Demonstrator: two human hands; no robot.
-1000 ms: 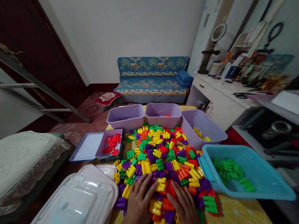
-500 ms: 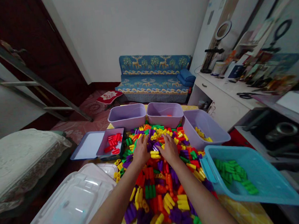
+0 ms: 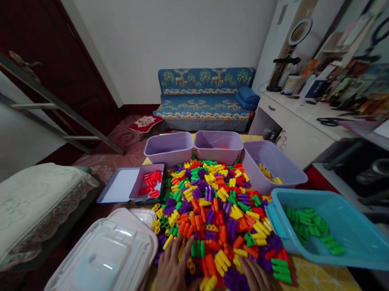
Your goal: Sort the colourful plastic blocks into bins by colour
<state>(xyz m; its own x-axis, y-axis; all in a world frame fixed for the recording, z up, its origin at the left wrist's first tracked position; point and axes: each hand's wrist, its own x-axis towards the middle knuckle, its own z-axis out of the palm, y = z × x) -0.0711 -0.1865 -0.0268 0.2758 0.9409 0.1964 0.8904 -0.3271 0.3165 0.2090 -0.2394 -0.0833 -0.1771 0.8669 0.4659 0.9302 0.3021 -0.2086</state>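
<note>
A wide pile of plastic building blocks (image 3: 209, 206), each shaped like joined tubes, covers the table in red, orange, yellow, green and purple. At the near left edge of the pile lies my left hand (image 3: 174, 274), its fingers stretched apart over the blocks beside a green block (image 3: 197, 249). My right hand (image 3: 257, 277) rests at the near right part, fingers extended, with its tips by a yellow block (image 3: 237, 262). Neither hand visibly grips a block. A purple block (image 3: 234, 280) shows between the hands. The lower parts of both hands run out of the frame.
Behind the pile stand purple bins (image 3: 168, 153), one on the right with yellow blocks (image 3: 270, 176). A blue bin (image 3: 362, 258) holds green blocks. Red blocks (image 3: 150, 181) lie in a small box at left. Clear lids (image 3: 99, 265) sit at front left.
Both hands have drawn back from the far middle of the pile to its near edge and spread wider apart. The view has shifted slightly left.
</note>
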